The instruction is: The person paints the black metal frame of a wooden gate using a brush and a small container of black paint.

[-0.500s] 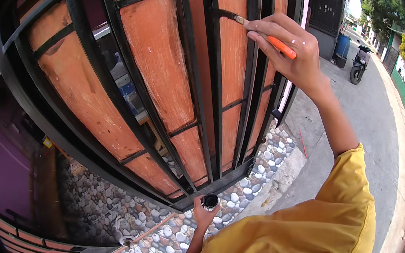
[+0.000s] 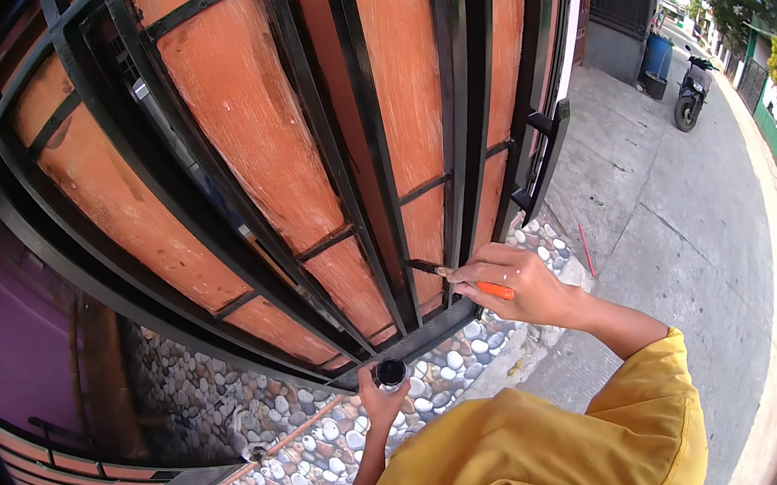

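Head view. Right hand (image 2: 523, 285): fingers closed round the orange-handled paintbrush (image 2: 495, 290), dark bristles pointing left at the lower part of the gate (image 2: 363, 102), beside a black upright. Left hand (image 2: 384, 400): curled round a small paint pot (image 2: 391, 372), mouth up, dark paint inside, just in front of the gate's bottom rail (image 2: 423, 336).

Progress (judged): uprights and crossbars look black nearly throughout, so coverage seems well advanced; pale streaks and dark smudges mark the orange panels (image 2: 400, 49). Remaining bare spots on the bars cannot be singled out.

Unclear: bristle contact with the upright; paint level in the pot; wet versus dry black. Gate top cut off by the frame; its far face mostly hidden.
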{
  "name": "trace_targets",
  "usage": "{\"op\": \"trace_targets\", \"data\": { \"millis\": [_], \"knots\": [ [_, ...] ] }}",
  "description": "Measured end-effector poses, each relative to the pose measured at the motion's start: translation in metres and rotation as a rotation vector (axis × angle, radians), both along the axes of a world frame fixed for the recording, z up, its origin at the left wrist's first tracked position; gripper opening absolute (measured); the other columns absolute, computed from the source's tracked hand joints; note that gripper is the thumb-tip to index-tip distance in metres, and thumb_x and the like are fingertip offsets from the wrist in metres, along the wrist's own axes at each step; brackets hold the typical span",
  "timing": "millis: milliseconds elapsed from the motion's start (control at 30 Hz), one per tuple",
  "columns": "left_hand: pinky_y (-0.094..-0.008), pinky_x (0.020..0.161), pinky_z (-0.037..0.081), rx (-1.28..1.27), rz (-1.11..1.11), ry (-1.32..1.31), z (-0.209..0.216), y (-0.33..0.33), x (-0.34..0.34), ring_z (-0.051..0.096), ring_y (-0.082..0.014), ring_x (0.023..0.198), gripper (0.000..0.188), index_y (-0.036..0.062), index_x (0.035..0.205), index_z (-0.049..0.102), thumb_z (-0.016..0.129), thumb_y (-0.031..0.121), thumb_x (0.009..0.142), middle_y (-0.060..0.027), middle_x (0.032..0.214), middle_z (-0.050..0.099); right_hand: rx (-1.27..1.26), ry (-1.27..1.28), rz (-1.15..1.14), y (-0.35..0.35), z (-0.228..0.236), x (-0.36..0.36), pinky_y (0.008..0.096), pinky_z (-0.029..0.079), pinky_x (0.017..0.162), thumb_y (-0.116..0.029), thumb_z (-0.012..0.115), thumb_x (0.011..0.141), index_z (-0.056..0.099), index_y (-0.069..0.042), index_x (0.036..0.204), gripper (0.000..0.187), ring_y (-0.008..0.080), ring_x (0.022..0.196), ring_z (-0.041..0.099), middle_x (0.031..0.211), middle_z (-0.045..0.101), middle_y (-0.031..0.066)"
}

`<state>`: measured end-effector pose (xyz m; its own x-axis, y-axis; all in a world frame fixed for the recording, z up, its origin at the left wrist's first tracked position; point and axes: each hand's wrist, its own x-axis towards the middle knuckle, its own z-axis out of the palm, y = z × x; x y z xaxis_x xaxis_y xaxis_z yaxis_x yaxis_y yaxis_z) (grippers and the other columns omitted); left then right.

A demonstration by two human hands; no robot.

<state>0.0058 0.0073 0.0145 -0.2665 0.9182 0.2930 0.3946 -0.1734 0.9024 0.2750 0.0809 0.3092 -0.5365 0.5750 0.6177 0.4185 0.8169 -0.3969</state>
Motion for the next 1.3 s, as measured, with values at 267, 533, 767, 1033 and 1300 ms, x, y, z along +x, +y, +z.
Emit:
{"op": "trace_targets", "data": {
  "millis": [267,533,767,1033,1300],
  "knots": [
    [-0.0319,0.082,0.056,-0.041,-0.068,-0.020,0.054,0.012,0.047,0.066,-0.0182,0.092,0.059,-0.0001,0.111,0.055,0.088,0.011,0.063,-0.0115,0.101,0.063,-0.287,0.167,-0.085,-0.004,-0.007,0.033,0.0313,0.053,0.067,-0.007,0.075,0.084,0.074,-0.002,0.094,0.011,0.0234,0.074,0.070,0.084,0.071,0.0112],
    [-0.0313,0.085,0.055,-0.071,-0.128,-0.051,0.092,0.016,0.106,0.068,-0.0185,0.094,0.060,0.0025,0.113,0.055,0.086,0.011,0.063,-0.0118,0.103,0.066,-0.387,-0.010,0.123,-0.022,-0.024,0.063,0.0278,0.052,0.069,0.000,0.073,0.073,0.074,-0.005,0.093,0.020,0.0193,0.075,0.066,0.087,0.069,0.0080],
    [-0.0352,0.088,0.052,-0.067,-0.115,-0.082,0.083,-0.001,0.158,0.067,-0.0263,0.097,0.058,0.0023,0.110,0.057,0.085,0.013,0.061,-0.0126,0.101,0.065,-0.384,-0.119,0.212,-0.020,-0.053,0.093,0.0286,0.052,0.066,-0.001,0.074,0.074,0.072,-0.006,0.096,0.022,0.0193,0.075,0.065,0.086,0.067,0.0066],
    [-0.0352,0.091,0.054,-0.134,-0.154,0.010,0.080,-0.003,0.175,0.063,-0.0209,0.105,0.062,0.0014,0.115,0.054,0.086,0.011,0.064,-0.0130,0.108,0.064,-0.617,0.133,0.098,-0.003,-0.070,0.123,0.0285,0.051,0.069,-0.004,0.067,0.089,0.070,0.001,0.096,0.010,0.0151,0.073,0.063,0.090,0.070,0.0072],
    [-0.0357,0.087,0.052,-0.120,-0.056,-0.058,0.067,0.009,0.167,0.067,-0.0273,0.097,0.058,0.0037,0.111,0.056,0.085,0.014,0.062,-0.0130,0.103,0.067,-0.930,0.705,-0.156,0.021,-0.113,0.130,0.0273,0.049,0.071,-0.021,0.062,0.099,0.067,0.002,0.111,0.026,0.0107,0.076,0.060,0.087,0.066,0.0060]
  ]
}}
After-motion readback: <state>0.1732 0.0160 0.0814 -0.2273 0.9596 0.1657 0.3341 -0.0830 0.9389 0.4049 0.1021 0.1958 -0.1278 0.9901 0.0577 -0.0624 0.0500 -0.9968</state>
